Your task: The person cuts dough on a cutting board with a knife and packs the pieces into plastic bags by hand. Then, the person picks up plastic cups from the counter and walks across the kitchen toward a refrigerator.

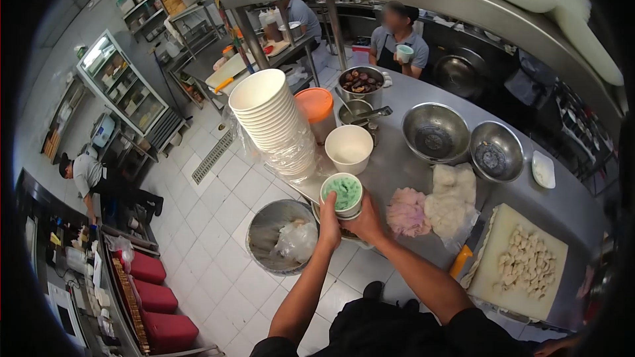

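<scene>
Both the left hand (329, 221) and the right hand (364, 223) are closed around one white cup (350, 212), the left reaching up to the rim and the right wrapping the near right side. The cup holds green stuff (344, 192), too soft in the picture to identify, and sits at the near edge of the desk (393, 166). The step in hand looks like handling this filled cup; I cannot tell whether the left hand presses the contents or only steadies the rim.

Just beyond stands another cup (348, 149), its inside bare, and to its left rises a tall stack of cups (263, 116) partly wrapped in plastic. To the right lie a pink cloth (408, 213) and a pale cloth (452, 193).

Any move from here seems to call for a level cup and a light, even grip, since paper-like walls could buckle. It also calls for care on the left, where an open bin (254, 235) stands below the desk edge.
</scene>
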The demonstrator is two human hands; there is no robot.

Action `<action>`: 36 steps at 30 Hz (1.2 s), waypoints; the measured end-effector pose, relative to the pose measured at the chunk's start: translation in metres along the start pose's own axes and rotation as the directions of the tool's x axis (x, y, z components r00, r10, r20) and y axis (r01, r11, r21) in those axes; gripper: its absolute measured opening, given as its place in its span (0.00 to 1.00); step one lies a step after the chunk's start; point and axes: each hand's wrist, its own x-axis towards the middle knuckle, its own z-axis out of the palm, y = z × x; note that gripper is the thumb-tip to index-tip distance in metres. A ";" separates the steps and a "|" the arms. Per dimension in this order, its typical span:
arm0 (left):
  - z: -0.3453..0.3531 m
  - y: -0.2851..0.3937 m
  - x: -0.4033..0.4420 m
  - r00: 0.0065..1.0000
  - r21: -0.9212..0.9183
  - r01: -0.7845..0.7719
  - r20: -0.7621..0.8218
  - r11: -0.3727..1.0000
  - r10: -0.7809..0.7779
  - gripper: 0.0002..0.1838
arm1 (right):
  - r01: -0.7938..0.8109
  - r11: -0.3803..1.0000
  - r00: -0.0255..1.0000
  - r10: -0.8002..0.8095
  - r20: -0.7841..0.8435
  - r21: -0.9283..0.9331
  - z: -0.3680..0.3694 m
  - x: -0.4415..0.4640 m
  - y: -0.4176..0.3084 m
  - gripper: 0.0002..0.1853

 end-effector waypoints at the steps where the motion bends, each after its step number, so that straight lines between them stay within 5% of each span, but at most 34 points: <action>1: 0.005 0.002 -0.007 1.000 -0.010 0.016 0.000 1.000 -0.016 0.26 | 0.021 1.000 1.000 -0.021 -0.017 -0.008 -0.004 -0.005 -0.002 0.52; 12: 0.072 0.055 -0.059 0.978 0.124 0.076 0.186 0.989 -0.099 0.30 | 0.154 0.979 0.976 -0.129 -0.178 0.137 -0.069 -0.025 -0.067 0.49; 18: 0.130 0.093 -0.098 0.924 0.295 -0.185 0.377 0.937 0.063 0.33 | 0.219 0.960 0.924 -0.146 -0.355 0.175 -0.118 -0.051 -0.102 0.45; 21: 0.152 0.094 -0.110 0.860 0.145 -0.208 0.498 0.967 0.110 0.33 | 0.238 0.950 0.911 -0.145 -0.386 0.204 -0.142 -0.066 -0.111 0.47; 27: 0.196 0.083 -0.147 0.825 0.115 -0.058 0.565 0.992 -0.017 0.30 | 0.238 0.970 0.841 -0.177 -0.511 0.055 -0.188 -0.106 -0.126 0.54; 36: 0.232 0.074 -0.185 0.679 0.119 0.067 0.722 0.991 -0.133 0.31 | 0.183 0.983 0.731 -0.150 -0.666 -0.020 -0.227 -0.166 -0.136 0.50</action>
